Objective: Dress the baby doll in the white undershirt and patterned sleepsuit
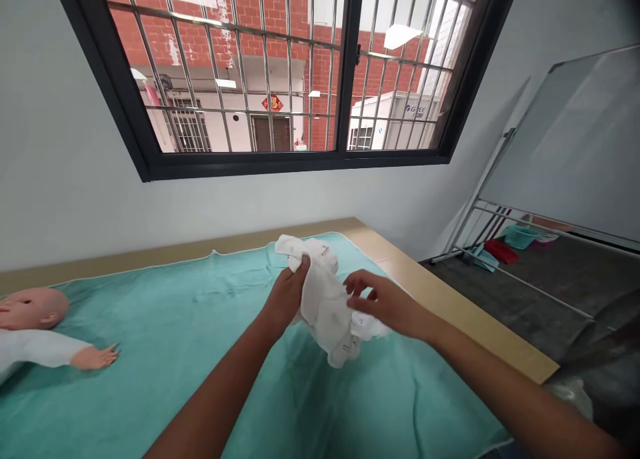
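A small white baby garment (325, 305) with tiny printed marks hangs bunched in the air above a teal sheet (200, 379). My left hand (286, 292) is closed on its upper left part, thumb on top. Just right of the cloth, my right hand (383, 302) has its fingers bent and apart, with nothing visible between them. Below that hand, more white printed cloth (367, 325) shows; whether it belongs to the same garment I cannot tell. A baby doll (43, 342) in a white long-sleeved top lies at the far left, partly out of view.
The sheet covers a wooden table (480, 319) whose right edge is bare. Behind stands a wall with a barred window (300, 79). A whiteboard on a metal frame (570, 139) is at the right, with basins (520, 235) on the floor behind it.
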The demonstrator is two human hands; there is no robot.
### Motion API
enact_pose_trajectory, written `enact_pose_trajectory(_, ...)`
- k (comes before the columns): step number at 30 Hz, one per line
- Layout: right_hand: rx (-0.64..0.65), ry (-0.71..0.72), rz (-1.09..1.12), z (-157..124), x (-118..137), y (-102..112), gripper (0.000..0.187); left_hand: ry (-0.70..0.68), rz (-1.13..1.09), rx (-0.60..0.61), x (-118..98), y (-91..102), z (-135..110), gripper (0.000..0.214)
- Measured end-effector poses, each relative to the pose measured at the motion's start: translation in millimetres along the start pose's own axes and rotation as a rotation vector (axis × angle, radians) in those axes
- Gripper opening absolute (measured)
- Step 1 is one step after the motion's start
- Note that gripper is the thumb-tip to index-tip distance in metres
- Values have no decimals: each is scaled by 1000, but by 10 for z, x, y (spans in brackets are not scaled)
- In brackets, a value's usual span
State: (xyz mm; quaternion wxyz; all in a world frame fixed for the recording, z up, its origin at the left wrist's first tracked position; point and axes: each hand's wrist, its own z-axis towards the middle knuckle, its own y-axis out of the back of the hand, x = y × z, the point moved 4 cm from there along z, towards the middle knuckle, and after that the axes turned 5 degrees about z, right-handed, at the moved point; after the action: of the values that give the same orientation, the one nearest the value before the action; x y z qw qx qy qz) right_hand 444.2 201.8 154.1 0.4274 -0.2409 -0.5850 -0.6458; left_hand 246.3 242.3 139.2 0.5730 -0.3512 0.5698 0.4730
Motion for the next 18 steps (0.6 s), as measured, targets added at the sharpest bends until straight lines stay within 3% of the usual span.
enact_pose_trajectory(4,124,3,-25,-40,102,-427,24,20,-24,57,-105,0,-47,56)
enact_pose_trajectory(6,79,33,-73,-9,104,-429,25,-18,13,83,-110,57,-48,55)
enact_pose_trajectory(9,-68,42,-145,65,63,-66,31,-83,150,52,-140,346,-22,50)
enact_pose_trajectory(13,-308,-10,11,102,65,643,25,-180,428,-158,-393,832,3,34)
enact_pose_trajectory(16,-492,-37,100,99,207,1011,24,-234,538,-205,-689,940,27,29)
enact_pose_trajectory(18,-600,41,30,109,405,1190,20,-240,522,-237,-876,931,60,27)
